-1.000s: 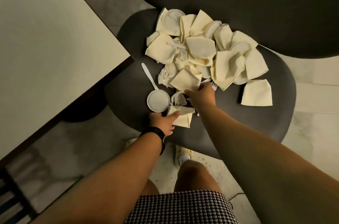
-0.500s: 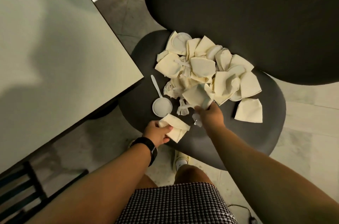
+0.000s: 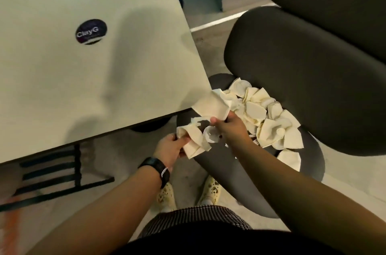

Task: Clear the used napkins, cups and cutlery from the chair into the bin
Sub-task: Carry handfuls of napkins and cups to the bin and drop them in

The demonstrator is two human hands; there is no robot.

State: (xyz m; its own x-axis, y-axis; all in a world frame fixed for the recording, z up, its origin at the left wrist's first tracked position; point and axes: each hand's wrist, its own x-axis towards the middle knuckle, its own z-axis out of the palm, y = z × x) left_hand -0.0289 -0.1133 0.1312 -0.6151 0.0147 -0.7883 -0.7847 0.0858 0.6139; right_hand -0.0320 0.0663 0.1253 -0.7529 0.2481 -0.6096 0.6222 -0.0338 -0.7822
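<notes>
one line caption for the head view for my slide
Left hand and right hand each lift a cream napkin off the napkin pile on a dark chair.

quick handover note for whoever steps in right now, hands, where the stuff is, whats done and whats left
Left hand: grips a crumpled napkin, lifted off the seat.
Right hand: pinches a larger napkin, raised by the table corner.
A small white cup shows between the hands; I cannot tell whether it is held.
Chair: most of the napkin pile lies on the seat, one napkin apart at the near edge.
No bin in view, cutlery not visible.
Done: two napkins picked up.
Left: bin them, then clear the rest.
</notes>
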